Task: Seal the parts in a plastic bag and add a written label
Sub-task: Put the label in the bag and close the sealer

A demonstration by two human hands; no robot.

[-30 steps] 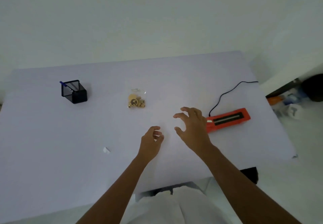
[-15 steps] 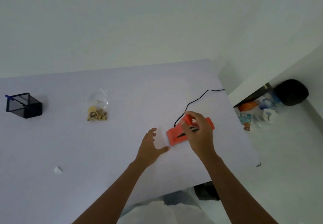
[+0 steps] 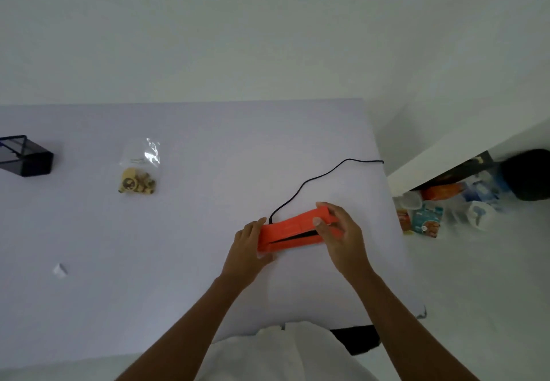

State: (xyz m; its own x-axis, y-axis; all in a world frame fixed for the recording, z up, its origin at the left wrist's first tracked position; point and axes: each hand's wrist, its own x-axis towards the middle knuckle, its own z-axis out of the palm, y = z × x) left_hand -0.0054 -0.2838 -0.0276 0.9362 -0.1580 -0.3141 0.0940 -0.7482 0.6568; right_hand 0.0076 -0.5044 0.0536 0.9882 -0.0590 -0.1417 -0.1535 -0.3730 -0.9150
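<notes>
An orange bag sealer point(image 3: 293, 230) with a black slot lies on the white table point(image 3: 193, 261), right of centre. My left hand point(image 3: 245, 246) grips its left end and my right hand point(image 3: 339, 232) grips its right end. A black cord point(image 3: 309, 183) runs from the sealer to the table's right edge. A clear plastic bag point(image 3: 141, 157) holding brass parts point(image 3: 135, 183) lies at the left, far from both hands. A small white paper label point(image 3: 59, 270) rests near the left front.
A black mesh pen holder point(image 3: 28, 156) with a blue pen stands at the far left edge. Beyond the table's right edge, packets and containers point(image 3: 431, 217) sit on the floor under a white shelf.
Both hands went from hovering over the table to the sealer: the right took hold first, then the left grasped the other end. The view swung right.
</notes>
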